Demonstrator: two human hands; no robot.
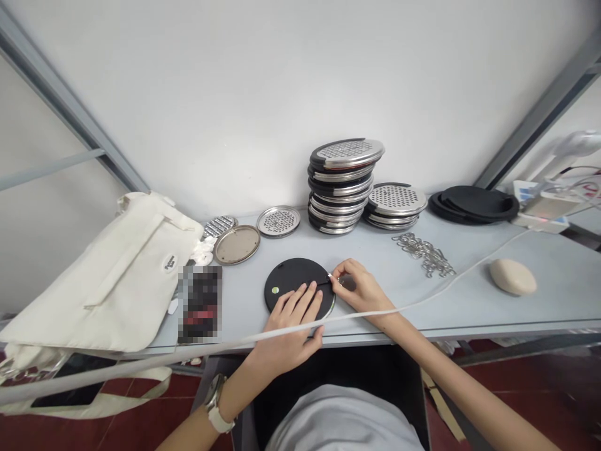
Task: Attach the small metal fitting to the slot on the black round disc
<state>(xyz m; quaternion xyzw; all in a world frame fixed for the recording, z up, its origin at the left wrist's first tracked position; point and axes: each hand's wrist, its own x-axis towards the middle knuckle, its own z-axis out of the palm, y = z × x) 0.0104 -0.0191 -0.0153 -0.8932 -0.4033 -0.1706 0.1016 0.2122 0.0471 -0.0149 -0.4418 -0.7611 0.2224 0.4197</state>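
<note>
Black disc (pixel 293 282) flat on worktop (pixel 539 294), near edge. Left hand (pixel 288 329) open, fingers spread, pressing disc. Right hand (pixel 359 288) pinching small metal clip (pixel 330 275) at rim. Best: keep disc pinned, clip square to rim.

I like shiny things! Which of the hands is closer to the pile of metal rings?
Right. The right hand lies just below-left of the metal rings; the left hand rests farther away on the black disc.
</note>
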